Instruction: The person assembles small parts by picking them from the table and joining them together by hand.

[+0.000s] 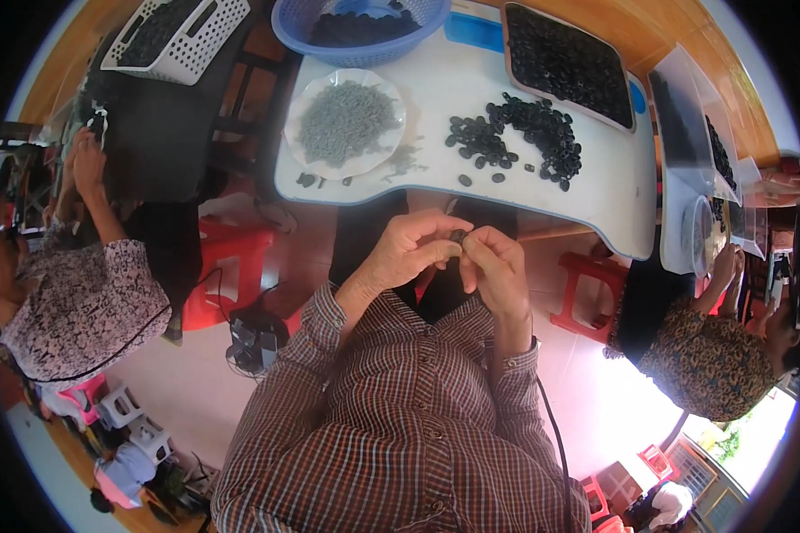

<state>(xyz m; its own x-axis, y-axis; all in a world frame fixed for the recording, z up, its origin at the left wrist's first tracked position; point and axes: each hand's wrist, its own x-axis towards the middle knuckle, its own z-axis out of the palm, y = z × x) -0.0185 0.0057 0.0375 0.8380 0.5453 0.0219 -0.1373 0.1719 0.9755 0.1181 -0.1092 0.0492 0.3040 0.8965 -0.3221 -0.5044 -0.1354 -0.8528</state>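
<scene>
My left hand (412,248) and my right hand (495,265) meet in front of my chest, just short of the table's near edge. Between the fingertips of both is a small dark oval piece (458,236), pinched from either side. It resembles the loose black oval pieces (542,133) scattered on the white table (436,133). A scalloped white plate (396,93) on the table's left part carries a heap of small grey bits (342,120). What the grey bits are, I cannot make out.
A blue basket (356,55) with dark pieces stands at the back left, and a tray (504,53) full of black pieces at the back right. A white perforated basket (187,62) sits on the dark table. People work on both sides; red stools (587,293) flank me.
</scene>
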